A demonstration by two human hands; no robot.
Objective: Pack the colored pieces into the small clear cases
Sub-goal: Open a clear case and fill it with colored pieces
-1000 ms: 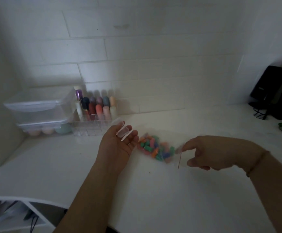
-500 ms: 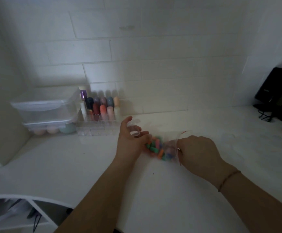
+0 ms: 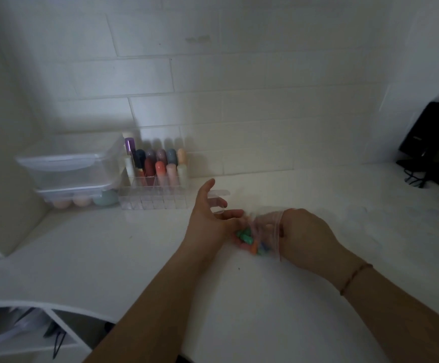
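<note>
You have only 1 view, from the camera on your head. It looks forward and down at the white counter, with the tiled wall behind it. Your left hand and right hand sit near the middle of the picture, quite near to the lens, with both forearms entering from the bottom edge.

The colored pieces are small green, orange, blue and pink bits heaped inside a clear plastic bag, which lies low over the white desk near the scene's middle. Just left and far of the heap, a small clear case stands open, its lid tipped back. Both are blurred.
</note>
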